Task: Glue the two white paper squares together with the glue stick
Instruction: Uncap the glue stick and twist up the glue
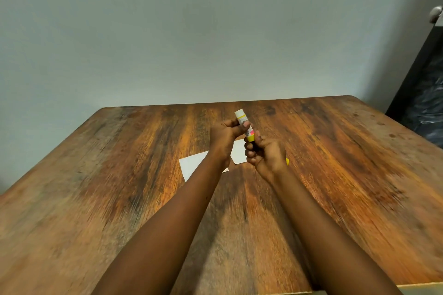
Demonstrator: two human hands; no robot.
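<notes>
The person is holding the glue stick (244, 124) tilted in the air above the table (335, 175), over the papers; the left hand (226, 135) is curling round its upper part, just under the white end, while the right hand (263, 154) is pinching the yellow lower end; a small yellow piece (287, 161) is peeking out beside the right palm, perhaps a cap, though I cannot tell. The left paper square (193, 165) and the right paper square (238, 154) are lying flat side by side, partly hidden behind the wrists, seemingly apart; no glue is showing on either, so spreading, stacking and pressing are likely all remaining.
</notes>
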